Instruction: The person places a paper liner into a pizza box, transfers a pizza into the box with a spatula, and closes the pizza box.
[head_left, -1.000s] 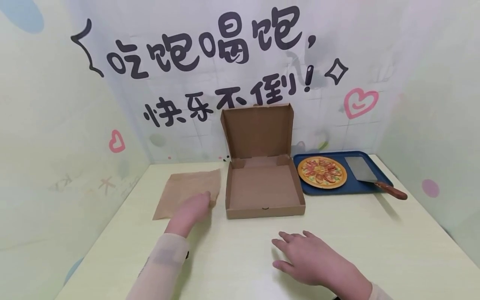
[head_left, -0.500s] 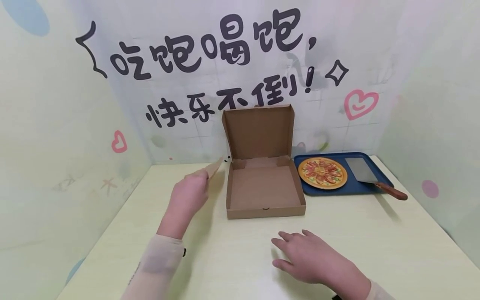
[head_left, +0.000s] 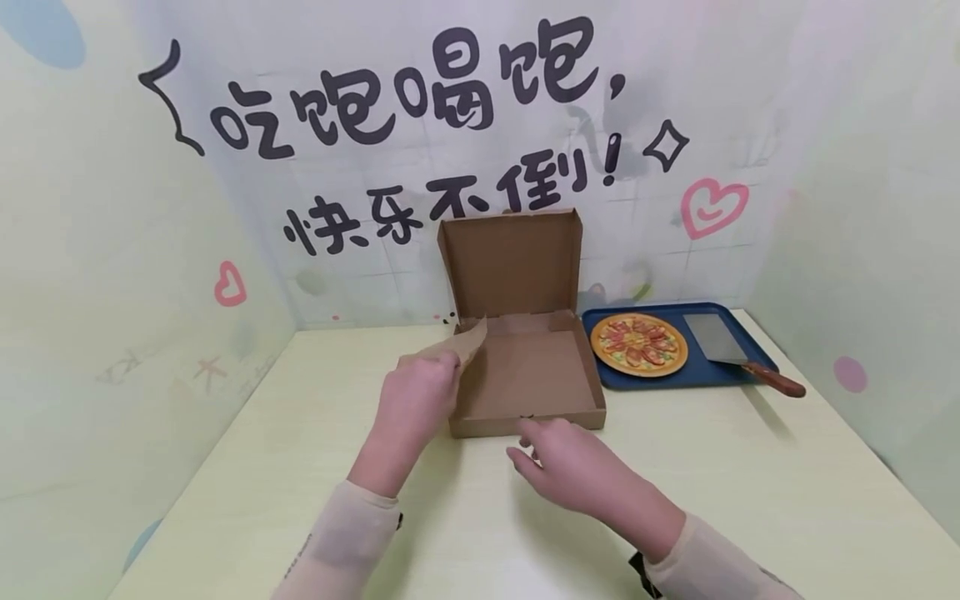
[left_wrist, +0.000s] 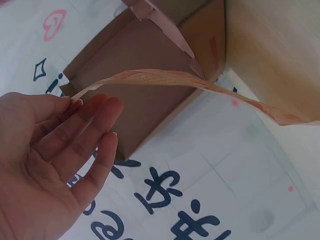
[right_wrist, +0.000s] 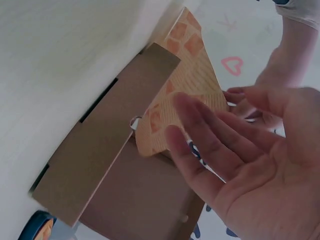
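A sheet of brown paper (head_left: 468, 342), printed with newspaper-like text in the right wrist view, is pinched at its edge between the thumb and fingers of my left hand (head_left: 418, 396). It hangs tilted over the left side of an open cardboard pizza box (head_left: 487, 427), whose lid (head_left: 517, 262) stands upright. In the left wrist view the paper (left_wrist: 155, 78) appears nearly edge-on. My right hand (head_left: 581, 467) is close to the box's front wall, its fingers loosely bent and holding nothing. Whether it touches the box cannot be told.
Right of the box, a blue tray (head_left: 702, 373) bears a pizza (head_left: 639, 343) and a spatula (head_left: 712, 337), its wooden handle (head_left: 777, 380) jutting over the tray's front right edge. A wall with large black writing (head_left: 459, 75) stands behind the table (head_left: 300, 433).
My left hand has lifted the paper off the table and carried it right, over the box. My right hand has moved forward and left to the box's front.
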